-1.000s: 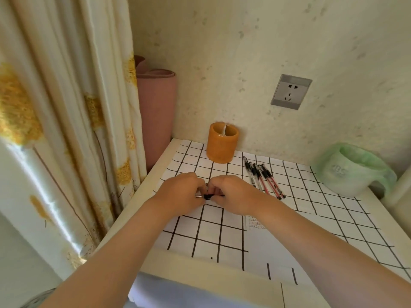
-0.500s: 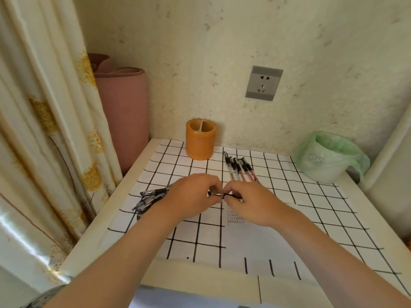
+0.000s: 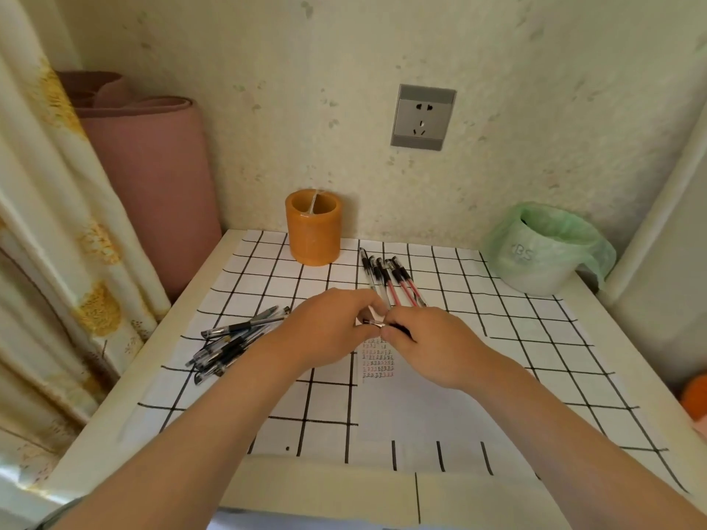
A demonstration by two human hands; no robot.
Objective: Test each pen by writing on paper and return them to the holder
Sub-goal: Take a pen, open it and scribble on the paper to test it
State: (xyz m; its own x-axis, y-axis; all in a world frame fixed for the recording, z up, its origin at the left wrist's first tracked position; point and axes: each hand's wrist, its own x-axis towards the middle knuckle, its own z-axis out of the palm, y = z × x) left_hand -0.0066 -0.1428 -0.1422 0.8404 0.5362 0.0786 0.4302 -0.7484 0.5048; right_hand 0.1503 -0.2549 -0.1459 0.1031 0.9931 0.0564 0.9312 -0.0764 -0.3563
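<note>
My left hand and my right hand meet over the middle of the table. Between them is a black pen: my right hand grips its barrel, and my left hand's fingertips pinch its cap end by the metal tip. Just below lies a white paper with rows of small scribbles. An orange pen holder stands at the back by the wall. A row of several pens lies to its right. A heap of several black pens lies at the left.
The table carries a black-and-white grid sheet. A white mug wrapped in a green bag stands at the back right. A pink rolled mat and a curtain are at the left. A wall socket is above.
The camera view has swung left and down, bringing the heap of black pens into sight. Both hands stay together on the pen, with its metal tip now showing between them.
</note>
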